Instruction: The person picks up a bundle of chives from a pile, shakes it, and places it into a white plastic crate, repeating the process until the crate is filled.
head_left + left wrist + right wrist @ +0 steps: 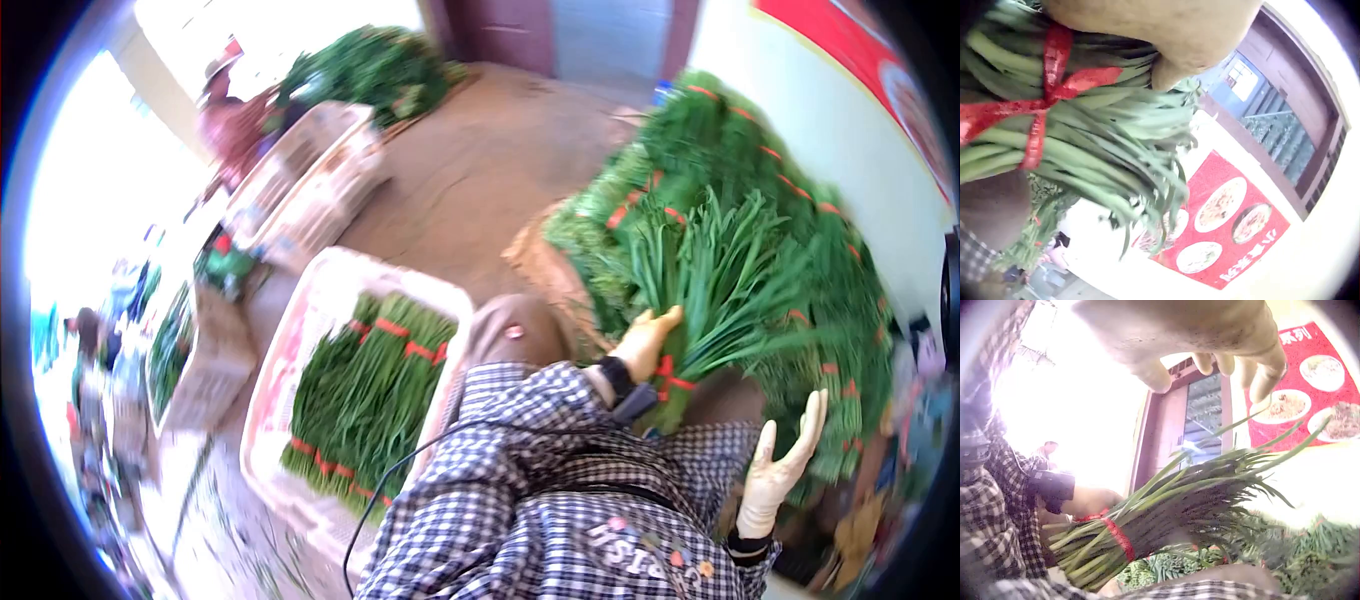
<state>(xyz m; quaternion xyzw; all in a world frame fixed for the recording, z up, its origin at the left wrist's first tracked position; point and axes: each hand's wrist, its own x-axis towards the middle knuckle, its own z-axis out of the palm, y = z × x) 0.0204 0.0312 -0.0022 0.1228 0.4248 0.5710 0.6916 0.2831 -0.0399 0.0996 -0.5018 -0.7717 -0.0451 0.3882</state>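
A bundle of Chinese chives (715,290), tied near its stem ends with a red ribbon (667,378), leans across the person's lap with its leaves fanned outward. The gloved left hand (645,345) grips it just above the tie. In the left wrist view, that hand's thumb (1175,69) lies over the green leaves, beside the knotted red ribbon (1054,97). Apart from the bundle, the gloved right hand (785,465) is raised on the other side, its fingers spread and holding nothing. In the right wrist view its fingertips (1263,387) hang above the leaf tips.
A large pile of tied chive bundles (740,140) lies by the wall. Left of the person stands a pink crate (455,300) holding several bundles. More crates (330,190), another person (228,130) and a green heap (380,70) are farther back. A cable (375,490) crosses the person's sleeve.
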